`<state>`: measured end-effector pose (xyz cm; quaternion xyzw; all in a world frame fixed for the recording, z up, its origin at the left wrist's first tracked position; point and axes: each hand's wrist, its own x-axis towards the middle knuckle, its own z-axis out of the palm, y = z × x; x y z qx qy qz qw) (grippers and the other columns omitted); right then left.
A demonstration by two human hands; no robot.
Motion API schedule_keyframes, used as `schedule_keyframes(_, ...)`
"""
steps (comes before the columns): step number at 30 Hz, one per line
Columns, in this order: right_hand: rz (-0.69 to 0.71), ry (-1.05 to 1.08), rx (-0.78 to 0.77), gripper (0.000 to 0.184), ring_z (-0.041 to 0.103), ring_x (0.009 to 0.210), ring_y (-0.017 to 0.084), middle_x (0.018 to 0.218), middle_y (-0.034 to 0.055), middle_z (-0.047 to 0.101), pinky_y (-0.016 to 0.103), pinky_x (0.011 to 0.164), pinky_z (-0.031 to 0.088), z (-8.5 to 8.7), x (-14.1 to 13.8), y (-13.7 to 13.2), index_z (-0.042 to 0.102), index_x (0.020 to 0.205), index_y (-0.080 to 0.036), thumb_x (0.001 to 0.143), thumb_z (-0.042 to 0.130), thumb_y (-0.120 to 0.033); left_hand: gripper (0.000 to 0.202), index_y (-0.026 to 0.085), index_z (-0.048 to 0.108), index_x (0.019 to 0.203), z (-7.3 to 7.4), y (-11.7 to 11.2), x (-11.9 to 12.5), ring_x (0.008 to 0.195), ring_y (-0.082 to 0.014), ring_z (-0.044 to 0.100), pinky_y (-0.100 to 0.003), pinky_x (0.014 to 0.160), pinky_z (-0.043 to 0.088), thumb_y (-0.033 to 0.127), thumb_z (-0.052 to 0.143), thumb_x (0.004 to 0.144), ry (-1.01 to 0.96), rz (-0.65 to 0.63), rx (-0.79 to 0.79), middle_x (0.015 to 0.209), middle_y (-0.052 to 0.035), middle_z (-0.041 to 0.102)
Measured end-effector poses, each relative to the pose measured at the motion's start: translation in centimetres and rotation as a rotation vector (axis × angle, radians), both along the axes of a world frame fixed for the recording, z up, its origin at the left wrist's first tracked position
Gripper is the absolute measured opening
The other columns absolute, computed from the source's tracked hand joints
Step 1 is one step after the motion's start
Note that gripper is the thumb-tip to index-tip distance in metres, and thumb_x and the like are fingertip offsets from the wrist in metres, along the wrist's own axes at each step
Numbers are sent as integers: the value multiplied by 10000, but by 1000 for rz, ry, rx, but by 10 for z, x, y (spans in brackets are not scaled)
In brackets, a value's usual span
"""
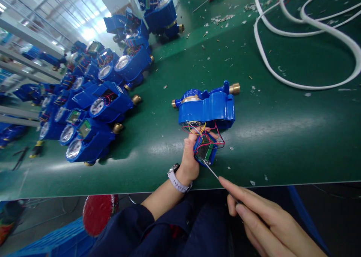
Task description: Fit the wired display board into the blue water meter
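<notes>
Above the counter (282, 136), near its front edge, the left hand (189, 159) grips a circuit module (204, 149) while the right hand (262, 215) pinches a slim metal tool (212, 171) at its near end; a slip could tear wires (203, 129) running toward the blue meter (207, 108).

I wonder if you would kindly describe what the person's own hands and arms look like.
The left hand and right hand are ungloved. A wristwatch with a pale lilac strap and metallic case circles the left wrist. The dark navy left sleeve leaves much of that forearm bare; no right sleeve is visible.
</notes>
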<state>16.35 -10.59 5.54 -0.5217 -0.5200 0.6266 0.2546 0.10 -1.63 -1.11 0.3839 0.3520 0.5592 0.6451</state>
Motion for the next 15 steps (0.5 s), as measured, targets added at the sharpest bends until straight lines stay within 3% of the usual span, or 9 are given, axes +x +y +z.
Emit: schedule_keyframes(15,-8,5,10,407,545,593,123,795,37,616,240,626,529,-4,-1,-2,545,1337,-278,956,431,-368,597,169,579,1083,-4,0,-1,848,-238,665,-398,822,509,680,360,865,-43,-5,15,945,-86,694)
